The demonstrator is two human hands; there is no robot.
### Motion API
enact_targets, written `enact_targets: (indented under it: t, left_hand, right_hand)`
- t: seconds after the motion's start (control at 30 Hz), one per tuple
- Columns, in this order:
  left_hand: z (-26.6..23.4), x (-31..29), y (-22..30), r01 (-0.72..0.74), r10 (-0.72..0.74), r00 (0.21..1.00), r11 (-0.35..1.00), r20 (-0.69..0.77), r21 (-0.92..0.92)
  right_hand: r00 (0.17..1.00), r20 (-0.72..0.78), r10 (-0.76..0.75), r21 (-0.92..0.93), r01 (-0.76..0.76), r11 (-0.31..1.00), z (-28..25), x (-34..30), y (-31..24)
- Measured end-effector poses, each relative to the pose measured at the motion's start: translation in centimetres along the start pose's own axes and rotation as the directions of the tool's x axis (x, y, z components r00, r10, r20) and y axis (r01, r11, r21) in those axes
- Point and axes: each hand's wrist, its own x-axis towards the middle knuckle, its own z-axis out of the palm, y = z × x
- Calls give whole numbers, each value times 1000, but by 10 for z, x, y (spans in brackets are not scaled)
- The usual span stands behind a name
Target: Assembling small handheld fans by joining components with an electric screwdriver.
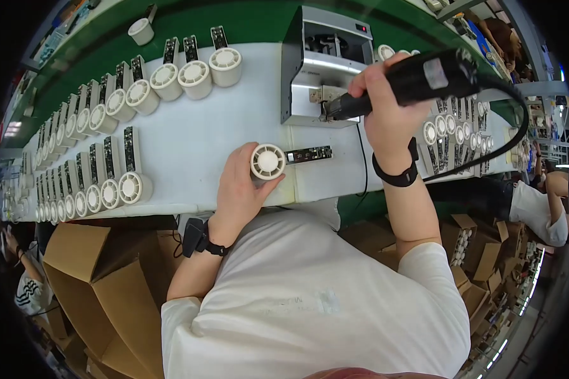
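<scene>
Housing firm in left hand, driver in right hand; white pieces in carton.

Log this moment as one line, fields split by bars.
left grip: on white round housing, circuit board extending right | right grip: on black corded tool, tip at grey machine | around: rows of similar housings

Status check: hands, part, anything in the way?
Left hand gripping white round housing, circuit board sticking out rightward. Right hand gripping black corded tool, tip at silver machine's front. Nearby clutter: thin black cable right of circuit board.
</scene>
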Motion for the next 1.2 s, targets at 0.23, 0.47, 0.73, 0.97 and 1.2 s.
enact_targets:
  t: [0.23,0.47,0.73,0.97,1.2]
  left_hand:
    - [3,3,-6,-10,10,1000,1000,-9,4]
    - [4,2,-7,-4,4,1000,1000,-14,-5]
    - [4,3,-4,17,-17,1000,1000,3,-20]
    - [5,3,-7,1,-1,1000,999,-8,-40]
    - [4,4,-8,-13,13,1000,1000,-3,-24]
  right_hand:
    - [997,48,55,45,-57,997,-14,-27,-5]
    - [998,4,68,43,-68,997,-25,-47,-4]
    - [995,-27,97,51,-96,994,-27,-48,6]
    - [995,43,93,61,-95,994,-27,-49,14]
    - [996,40,76,119,-80,990,-20,-48,17]
